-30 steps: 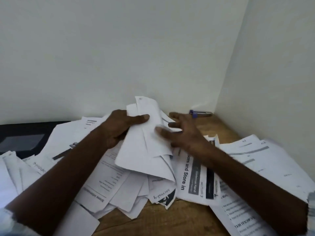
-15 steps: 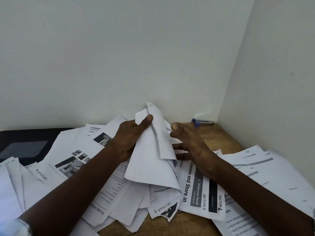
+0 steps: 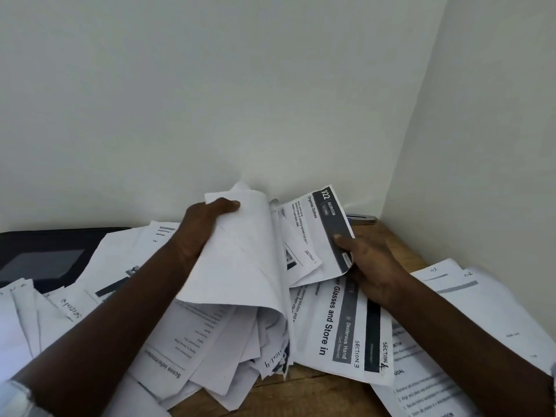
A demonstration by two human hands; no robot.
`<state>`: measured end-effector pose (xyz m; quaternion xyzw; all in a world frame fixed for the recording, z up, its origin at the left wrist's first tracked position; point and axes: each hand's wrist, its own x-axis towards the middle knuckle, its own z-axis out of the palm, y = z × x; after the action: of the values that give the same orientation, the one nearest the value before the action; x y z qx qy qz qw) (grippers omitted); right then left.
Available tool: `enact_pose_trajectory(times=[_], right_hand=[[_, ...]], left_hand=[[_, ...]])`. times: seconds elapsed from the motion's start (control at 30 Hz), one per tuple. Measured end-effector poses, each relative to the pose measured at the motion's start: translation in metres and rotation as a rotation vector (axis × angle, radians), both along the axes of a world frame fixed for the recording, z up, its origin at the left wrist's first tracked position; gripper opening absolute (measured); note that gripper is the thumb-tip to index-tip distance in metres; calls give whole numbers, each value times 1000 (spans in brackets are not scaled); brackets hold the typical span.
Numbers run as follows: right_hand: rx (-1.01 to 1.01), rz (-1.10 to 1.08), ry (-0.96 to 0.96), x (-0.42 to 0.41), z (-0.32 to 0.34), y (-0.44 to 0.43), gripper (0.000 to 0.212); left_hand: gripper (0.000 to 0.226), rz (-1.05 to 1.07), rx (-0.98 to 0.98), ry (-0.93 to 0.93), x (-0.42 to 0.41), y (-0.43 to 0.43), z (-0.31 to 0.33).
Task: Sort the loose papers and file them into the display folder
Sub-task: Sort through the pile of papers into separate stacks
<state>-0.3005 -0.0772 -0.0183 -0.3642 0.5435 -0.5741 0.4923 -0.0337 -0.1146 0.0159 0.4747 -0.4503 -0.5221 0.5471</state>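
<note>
Many loose papers (image 3: 346, 335) cover the wooden table (image 3: 301, 395). The left hand (image 3: 204, 227) grips a raised bundle of sheets (image 3: 249, 266); the right hand (image 3: 373, 272) pinches a printed sheet (image 3: 319, 230). A black folder (image 3: 45, 251) lies far left, partly under papers.

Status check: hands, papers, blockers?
Left hand grips a lifted sheaf. Right hand pinches the Bedroom sheet by its dark header. Loose papers heaped across the table, partly covering a black case at left.
</note>
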Motion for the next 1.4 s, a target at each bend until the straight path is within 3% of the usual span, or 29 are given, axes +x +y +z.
enact_pose_trajectory(times=[0.1,0.17,0.3,0.37,0.43,0.47,0.57,0.6,0.7,0.77,0.83,0.9,0.97,1.07,1.1,1.2,1.23,1.4], right_hand=[[8,7,-1,-5,-8,-7,18],[-33,-3,100,-7,-11,-8,19],[-187,-56,469,-8,-10,-4,33],[-326,-143,797,-5,-10,0,45],[-494,-213,1091,-4,-13,0,55],[-537,-195,1101,-2,-12,1,51],[-445,-3,921,15,-5,9,14],[-355,97,867,21,-4,12,12],[-105,346,789,33,-8,16,48],[-11,364,687,38,-5,13,62],[89,375,541,43,4,11,61],[144,409,473,51,13,12,43],[114,383,449,61,13,13,24],[-99,321,559,81,0,17,14],[-181,341,584,90,-3,22,17],[-243,456,594,112,-10,35,66],[-249,476,591,116,-12,38,70],[-149,388,373,111,-9,32,58]], left_hand=[[25,-17,29,-11,10,-2,1],[30,-27,33,-32,13,-2,2],[15,-50,17,-22,15,-2,5],[14,-33,-14,-27,18,-2,6],[25,-6,-46,-36,22,-1,10],[36,4,-60,-33,26,-1,11],[58,6,-84,-5,38,2,17],[57,14,-86,1,42,2,17],[36,37,-70,20,51,1,18],[29,43,-57,39,53,1,17],[45,26,-54,43,52,2,16],[50,37,-51,19,49,3,16],[46,63,-68,8,47,4,17],[41,58,-85,18,49,5,19],[37,52,-90,27,49,5,19],[27,46,-62,91,51,4,18],[26,43,-46,104,52,4,18],[24,17,-6,98,57,1,15]])
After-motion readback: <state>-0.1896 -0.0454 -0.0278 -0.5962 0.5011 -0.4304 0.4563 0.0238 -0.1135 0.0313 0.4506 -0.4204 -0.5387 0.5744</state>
